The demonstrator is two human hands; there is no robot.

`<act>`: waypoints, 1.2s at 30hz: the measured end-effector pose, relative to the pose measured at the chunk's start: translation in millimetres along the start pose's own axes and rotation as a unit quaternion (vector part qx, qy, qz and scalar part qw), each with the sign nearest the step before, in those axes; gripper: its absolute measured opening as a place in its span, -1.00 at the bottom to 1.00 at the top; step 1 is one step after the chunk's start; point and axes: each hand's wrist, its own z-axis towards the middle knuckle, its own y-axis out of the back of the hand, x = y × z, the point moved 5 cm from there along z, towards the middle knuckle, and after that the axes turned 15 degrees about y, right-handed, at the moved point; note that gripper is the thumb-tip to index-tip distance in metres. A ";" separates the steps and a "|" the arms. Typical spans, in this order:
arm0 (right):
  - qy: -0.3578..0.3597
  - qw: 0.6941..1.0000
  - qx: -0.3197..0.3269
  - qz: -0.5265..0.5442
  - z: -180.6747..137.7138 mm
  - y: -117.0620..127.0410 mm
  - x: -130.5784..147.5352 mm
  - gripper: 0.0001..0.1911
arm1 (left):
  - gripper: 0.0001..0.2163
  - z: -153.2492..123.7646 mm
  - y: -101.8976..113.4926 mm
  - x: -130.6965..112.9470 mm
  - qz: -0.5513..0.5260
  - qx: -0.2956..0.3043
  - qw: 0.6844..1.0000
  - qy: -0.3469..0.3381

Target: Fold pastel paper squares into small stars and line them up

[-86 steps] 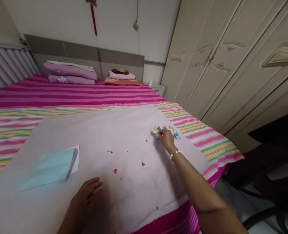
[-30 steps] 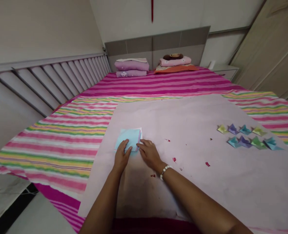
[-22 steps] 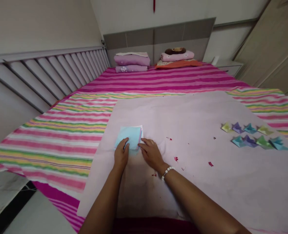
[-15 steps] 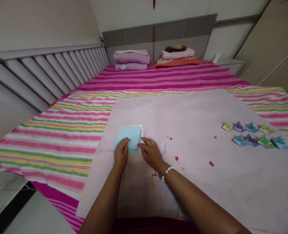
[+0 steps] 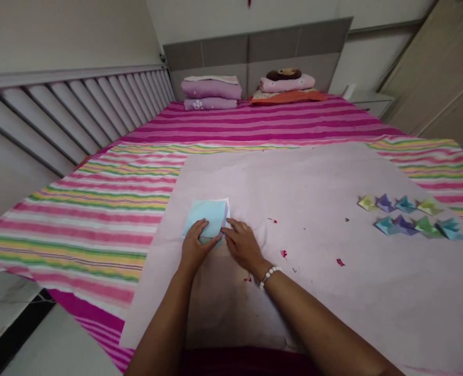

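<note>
A small stack of coloured paper squares (image 5: 209,216), light blue on top, lies on a large pale pink sheet (image 5: 313,282) spread over the bed. My left hand (image 5: 194,245) rests on the stack's near edge, its fingers curled over the top sheet with the thumb at the near corner. My right hand (image 5: 242,244), a white bead bracelet on its wrist, lies beside the stack with its fingertips touching the right edge. Several folded paper figures (image 5: 412,214) in yellow, purple, blue and green sit in two rows at the far right.
The bed has a pink striped cover (image 5: 98,209). Folded bedding (image 5: 211,91) and a pillow pile (image 5: 288,86) lie at the headboard. A slatted rail (image 5: 70,112) runs along the left, a wardrobe (image 5: 439,73) stands on the right. Small red paper scraps (image 5: 283,254) dot the sheet.
My right hand left the folded figures at the right and came to the paper stack. In the last second my left fingers curled in and the thumb slid toward the stack's near corner.
</note>
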 end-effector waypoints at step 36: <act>-0.007 1.000 0.014 0.005 3.6 -4.4 -4.2 -0.56 | -0.80 1.0 62.5 -15.7 -0.400 -0.094 0.880 0.237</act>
